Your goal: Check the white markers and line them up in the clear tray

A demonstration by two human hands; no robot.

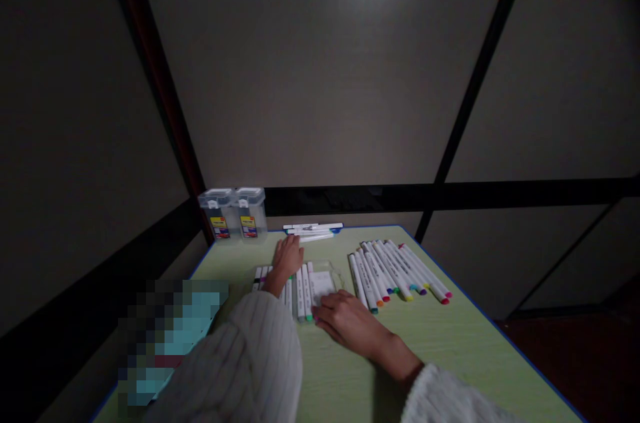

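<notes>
My left hand (289, 256) reaches over a clear case (327, 266) to a small group of white markers (320, 234) at the table's back edge. Its fingers are closed at the left end of one of these markers; the fingertips are partly hidden. Several capped markers (304, 293) stand side by side in the case, partly covered by my left wrist. My right hand (345, 322) rests at the case's near right corner, fingers bent and closed on its edge. Its fingertips are beside a marker's purple end (315, 319).
A spread of white markers with coloured ends (395, 270) lies on the right of the green table (345, 383). Two lidded clear boxes (253, 213) stand at the back left. A blurred turquoise object (187, 330) lies at the left edge. Wall panels (320, 76) rise behind.
</notes>
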